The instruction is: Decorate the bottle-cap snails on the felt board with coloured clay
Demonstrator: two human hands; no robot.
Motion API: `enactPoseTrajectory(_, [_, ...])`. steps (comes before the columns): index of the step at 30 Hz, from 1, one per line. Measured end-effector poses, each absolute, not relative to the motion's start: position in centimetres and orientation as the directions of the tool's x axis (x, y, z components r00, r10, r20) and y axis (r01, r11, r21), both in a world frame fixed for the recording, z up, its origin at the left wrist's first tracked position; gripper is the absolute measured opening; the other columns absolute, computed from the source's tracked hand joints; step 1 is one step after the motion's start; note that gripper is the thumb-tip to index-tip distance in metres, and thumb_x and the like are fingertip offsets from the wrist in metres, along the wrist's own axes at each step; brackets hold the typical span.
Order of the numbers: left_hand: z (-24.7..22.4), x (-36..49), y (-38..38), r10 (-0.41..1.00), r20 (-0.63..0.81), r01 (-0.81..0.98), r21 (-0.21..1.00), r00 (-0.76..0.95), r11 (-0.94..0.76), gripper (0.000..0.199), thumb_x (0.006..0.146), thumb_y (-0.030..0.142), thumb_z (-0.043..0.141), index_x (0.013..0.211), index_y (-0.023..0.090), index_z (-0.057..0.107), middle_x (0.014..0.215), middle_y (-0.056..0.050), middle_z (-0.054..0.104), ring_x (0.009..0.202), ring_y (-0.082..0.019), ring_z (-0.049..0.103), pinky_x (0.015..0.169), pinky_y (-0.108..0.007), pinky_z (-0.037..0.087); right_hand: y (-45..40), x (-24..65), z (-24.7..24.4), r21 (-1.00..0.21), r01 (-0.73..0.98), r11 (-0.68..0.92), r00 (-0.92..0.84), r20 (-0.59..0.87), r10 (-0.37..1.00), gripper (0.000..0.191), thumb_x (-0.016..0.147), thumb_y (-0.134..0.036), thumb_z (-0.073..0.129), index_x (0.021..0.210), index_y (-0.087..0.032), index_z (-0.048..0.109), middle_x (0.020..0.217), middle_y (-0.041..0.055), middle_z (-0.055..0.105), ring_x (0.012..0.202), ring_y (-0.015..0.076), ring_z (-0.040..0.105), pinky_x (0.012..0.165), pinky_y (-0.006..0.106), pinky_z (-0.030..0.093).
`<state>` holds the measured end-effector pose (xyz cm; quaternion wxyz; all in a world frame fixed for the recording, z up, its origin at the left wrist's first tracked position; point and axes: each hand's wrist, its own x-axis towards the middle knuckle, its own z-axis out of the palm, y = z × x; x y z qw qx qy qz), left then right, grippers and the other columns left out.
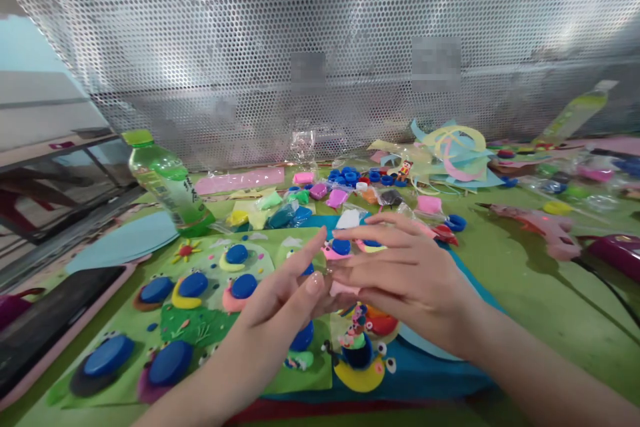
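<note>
Both hands meet above the middle of a decorated card scene. My left hand (285,307) is turned palm inward, its thumb and index finger stretched out and its other fingers curled under a small piece of pale pink modelling clay (344,288). From above, the fingers of my right hand (415,270) press over the same clay, covering part of it. Below them lies a green card (200,337) with snail figures made of clay and blue bottle caps (170,361). Beside it, a blue card (425,370) bears a yellow clay snail (363,377) with googly eyes.
A green bottle (167,180) stands at left, beyond a black phone (55,327). Bagged clay (337,197) and blue caps (350,175) lie at the back, near paper strips (457,147). At right rests a pink glue gun (545,230). A perforated metal panel (240,33) closes the back.
</note>
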<state>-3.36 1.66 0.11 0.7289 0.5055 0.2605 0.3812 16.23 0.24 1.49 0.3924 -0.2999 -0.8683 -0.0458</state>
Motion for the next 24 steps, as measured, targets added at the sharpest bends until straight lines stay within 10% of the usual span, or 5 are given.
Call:
enactPoseTrajectory(8, [0.7,-3.1,1.9,0.779,0.042,-0.36,0.902,0.625,0.24,0.067,0.082,0.03,0.064,0.137,0.029,0.027,0.085,-0.003,0.068,0.086,-0.017,0.065,0.085,-0.03,0.052,0.4,15.8,1.4,-0.231,0.543,0.807,-0.483,0.701,0.525,0.022,0.096,-0.022,0.042,0.108,-0.02,0.061,0.123,-0.002,0.053,0.128,0.0202,0.031,0.109,0.045,0.018])
enactPoseTrajectory(15, [1.0,-3.3,2.5,0.803,0.119,-0.349,0.93,0.584,0.115,0.056,0.069,0.009,0.074,0.118,0.023,0.048,0.087,-0.003,0.068,0.08,-0.016,0.065,0.073,-0.022,0.054,-0.4,15.2,1.7,-0.225,0.556,0.8,-0.673,0.443,0.592,0.053,0.098,-0.027,0.03,0.144,-0.016,0.008,0.147,0.0011,0.011,0.135,0.0211,-0.003,0.108,0.05,0.016])
enactPoseTrajectory(24, [1.8,-3.0,2.0,0.884,0.092,-0.219,0.976,0.459,0.013,0.011,0.079,0.021,0.065,0.089,0.019,0.068,0.07,-0.002,0.066,0.065,-0.013,0.062,0.059,-0.017,0.052,-0.5,15.5,2.0,-0.26,0.614,0.745,-0.6,0.46,0.655,0.055,0.096,-0.025,0.03,0.144,-0.017,0.005,0.145,0.0024,0.019,0.134,0.0186,0.006,0.109,0.044,0.022])
